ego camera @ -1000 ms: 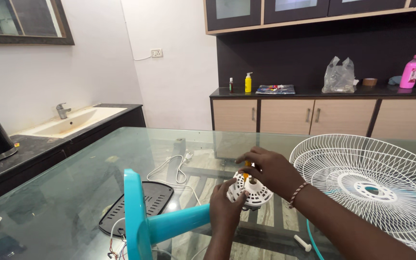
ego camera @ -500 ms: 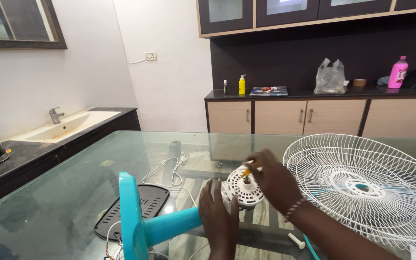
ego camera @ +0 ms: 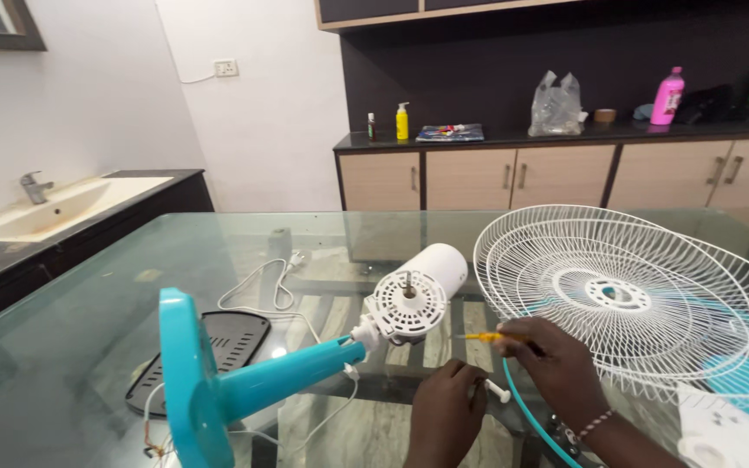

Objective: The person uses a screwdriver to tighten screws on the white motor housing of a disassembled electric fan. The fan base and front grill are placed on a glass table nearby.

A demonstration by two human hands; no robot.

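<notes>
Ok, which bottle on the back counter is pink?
The pink bottle towards the right end, beside dark items; the yellow bottle stands far left.

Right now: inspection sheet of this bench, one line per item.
Surface: glass table, bare between parts.
Job's things: fan motor head on teal stand, lying sideways; white peg.
Clutter: white fan grille, dark grated cover.
Grippers: right hand holds yellow screwdriver; left hand at the peg, grip unclear.
Cables: white cord trailing loose.
Surroundings: sink, cabinets with bottles.
</notes>
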